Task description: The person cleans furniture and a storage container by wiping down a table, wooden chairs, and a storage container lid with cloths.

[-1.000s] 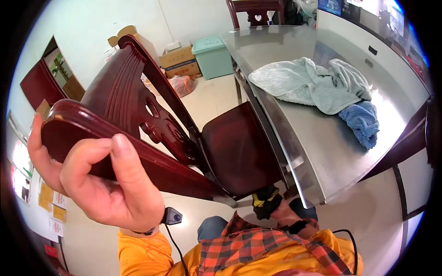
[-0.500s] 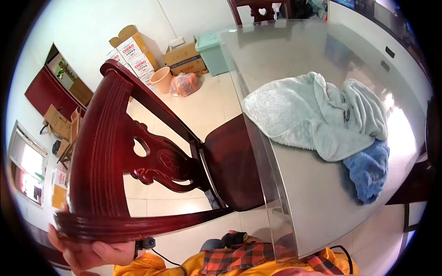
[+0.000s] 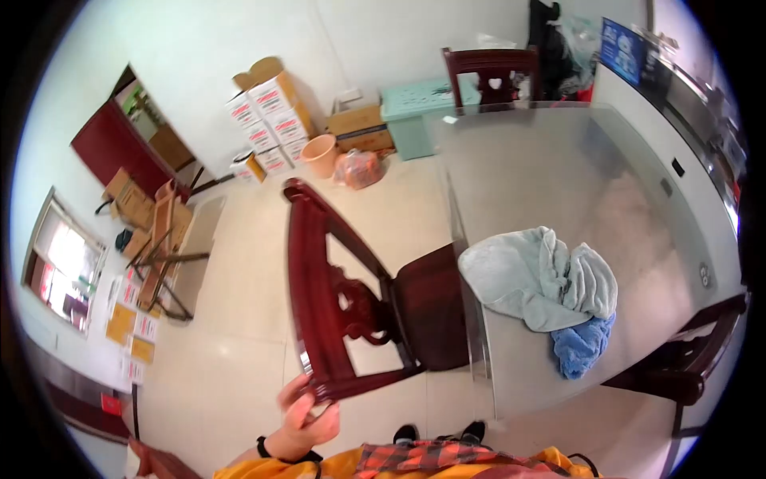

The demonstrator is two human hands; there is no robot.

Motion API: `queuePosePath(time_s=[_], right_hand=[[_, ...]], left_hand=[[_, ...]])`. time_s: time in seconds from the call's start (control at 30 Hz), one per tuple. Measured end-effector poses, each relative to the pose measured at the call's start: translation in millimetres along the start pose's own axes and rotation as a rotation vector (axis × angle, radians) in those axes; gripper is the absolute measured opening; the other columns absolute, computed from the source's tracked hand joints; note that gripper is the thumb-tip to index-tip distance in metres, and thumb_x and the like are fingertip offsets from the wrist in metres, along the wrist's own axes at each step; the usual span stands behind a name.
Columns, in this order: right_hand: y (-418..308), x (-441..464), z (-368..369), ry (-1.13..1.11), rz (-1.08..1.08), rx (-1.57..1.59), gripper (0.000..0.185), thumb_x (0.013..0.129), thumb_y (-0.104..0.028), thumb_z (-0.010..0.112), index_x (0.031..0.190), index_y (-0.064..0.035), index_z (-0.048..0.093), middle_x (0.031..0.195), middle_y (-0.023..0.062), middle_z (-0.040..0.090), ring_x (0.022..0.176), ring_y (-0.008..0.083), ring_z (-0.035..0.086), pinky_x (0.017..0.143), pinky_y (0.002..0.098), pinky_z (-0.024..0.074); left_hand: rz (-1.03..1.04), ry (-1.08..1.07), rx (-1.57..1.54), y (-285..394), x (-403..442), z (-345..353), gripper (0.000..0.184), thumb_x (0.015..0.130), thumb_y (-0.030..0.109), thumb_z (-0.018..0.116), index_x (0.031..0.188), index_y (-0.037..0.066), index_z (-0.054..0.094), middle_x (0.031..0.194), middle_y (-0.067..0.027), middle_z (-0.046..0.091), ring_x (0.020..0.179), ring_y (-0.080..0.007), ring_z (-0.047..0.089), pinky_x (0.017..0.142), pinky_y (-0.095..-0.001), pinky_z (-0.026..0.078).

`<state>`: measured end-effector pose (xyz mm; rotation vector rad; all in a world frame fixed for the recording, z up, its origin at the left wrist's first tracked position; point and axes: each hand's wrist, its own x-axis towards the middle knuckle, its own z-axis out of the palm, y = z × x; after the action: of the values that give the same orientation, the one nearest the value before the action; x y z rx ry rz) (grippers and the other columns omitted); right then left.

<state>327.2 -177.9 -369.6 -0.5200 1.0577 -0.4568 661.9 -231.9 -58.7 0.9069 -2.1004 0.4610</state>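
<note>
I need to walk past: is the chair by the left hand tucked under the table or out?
Partly in: the chair has its seat running under the table, and its backrest outside.

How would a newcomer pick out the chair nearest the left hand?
Find the big grey table. On its left in the picture stands a dark red wooden chair, drawn up to its edge. Unlike the far-end chair and the lower-right chair, this one has the left hand at its near back corner.
</note>
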Motion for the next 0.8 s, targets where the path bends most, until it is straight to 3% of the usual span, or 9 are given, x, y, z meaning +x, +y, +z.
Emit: queuePosePath(time_s=[0.07,0.17,0.3,0.4,0.53,0.6,0.67,0.73,0.8], right_hand=[[-19,-26,21,-0.002,0.014,-0.070,0.050,0.082,-0.021,0.069,0.128,-0.0075,0.055,0.123,0.0095,0.061,0.108,0.0206,0.058,0.093,0.0343,0.0477],[-49,-59,52,-0.026,0.021,-0.186,0.049,0.081,-0.021,0.069,0.127,-0.0072,0.056,0.122,0.0097,0.061,0.107,0.0205,0.059,0.093,0.0343,0.0479],[-79,-84,99,-0.098,0.028,-0.363,0.048,0.080,-0.021,0.069,0.125,-0.0068,0.057,0.120,0.0100,0.062,0.106,0.0204,0.059,0.092,0.0343,0.0482],[-99,-82,138,-0.162,0.005,-0.526,0.048,0.080,-0.021,0.069,0.124,-0.0065,0.058,0.119,0.0102,0.063,0.105,0.0204,0.060,0.091,0.0343,0.0484],[-111,-67,209,-0.236,-0.065,-0.782,0.047,0.079,-0.021,0.070,0.123,-0.0061,0.059,0.117,0.0105,0.064,0.104,0.0203,0.060,0.091,0.0343,0.0487],[-113,-44,242,-0.300,-0.136,-0.958,0.047,0.079,-0.021,0.070,0.122,-0.0060,0.060,0.116,0.0106,0.065,0.103,0.0202,0.061,0.090,0.0343,0.0489],[-177,-85,302,-0.337,-0.232,-0.923,0.040,0.075,-0.023,0.068,0.110,-0.0049,0.066,0.101,0.0122,0.069,0.096,0.0233,0.064,0.087,0.0360,0.0499],[-221,-104,336,-0.372,-0.201,-0.926,0.043,0.077,-0.024,0.066,0.117,-0.0085,0.063,0.108,0.0132,0.067,0.099,0.0275,0.063,0.089,0.0364,0.0492],[-262,-123,362,-0.465,-0.468,-1.203,0.046,0.081,-0.022,0.066,0.124,-0.0090,0.057,0.111,0.0107,0.066,0.100,0.0217,0.061,0.090,0.0319,0.0466]], left_hand=[[0.042,-0.104,-0.220,-4,16,-23,0.035,0.069,-0.006,0.064,0.098,0.014,0.063,0.139,-0.0158,0.039,0.112,-0.0495,0.050,0.081,-0.0502,0.052],[-0.199,-0.216,-0.210,-1,-7,-60,0.034,0.074,-0.001,0.065,0.105,0.011,0.063,0.136,-0.0195,0.046,0.113,-0.0444,0.053,0.088,-0.0504,0.050],[-1.138,-0.881,-0.161,-12,-130,-144,0.044,0.086,0.019,0.057,0.127,0.002,0.055,0.128,-0.0275,0.053,0.116,-0.0433,0.052,0.101,-0.0455,0.042],[-1.231,-1.542,-0.060,-5,-244,-215,0.047,0.086,0.030,0.057,0.128,0.008,0.056,0.119,-0.0224,0.061,0.112,-0.0370,0.057,0.096,-0.0454,0.046],[-1.296,-1.257,-0.300,15,-297,-262,0.047,0.087,0.030,0.059,0.129,0.011,0.056,0.119,-0.0220,0.062,0.114,-0.0379,0.056,0.096,-0.0450,0.046],[-1.580,-0.977,-0.665,3,-274,-280,0.048,0.087,0.032,0.061,0.129,0.008,0.056,0.123,-0.0221,0.060,0.116,-0.0387,0.055,0.097,-0.0441,0.045],[-1.553,-0.992,-0.396,-16,-208,-292,0.047,0.087,0.030,0.062,0.126,0.005,0.057,0.121,-0.0228,0.061,0.115,-0.0391,0.055,0.097,-0.0436,0.045],[-1.582,-0.644,-0.561,-61,-284,-266,0.043,0.087,0.026,0.062,0.124,0.004,0.058,0.119,-0.0227,0.061,0.112,-0.0392,0.057,0.095,-0.0436,0.046],[-1.342,-0.855,-0.145,-79,-205,-272,0.039,0.087,0.022,0.061,0.122,0.004,0.059,0.116,-0.0221,0.062,0.109,-0.0391,0.058,0.093,-0.0440,0.047]])
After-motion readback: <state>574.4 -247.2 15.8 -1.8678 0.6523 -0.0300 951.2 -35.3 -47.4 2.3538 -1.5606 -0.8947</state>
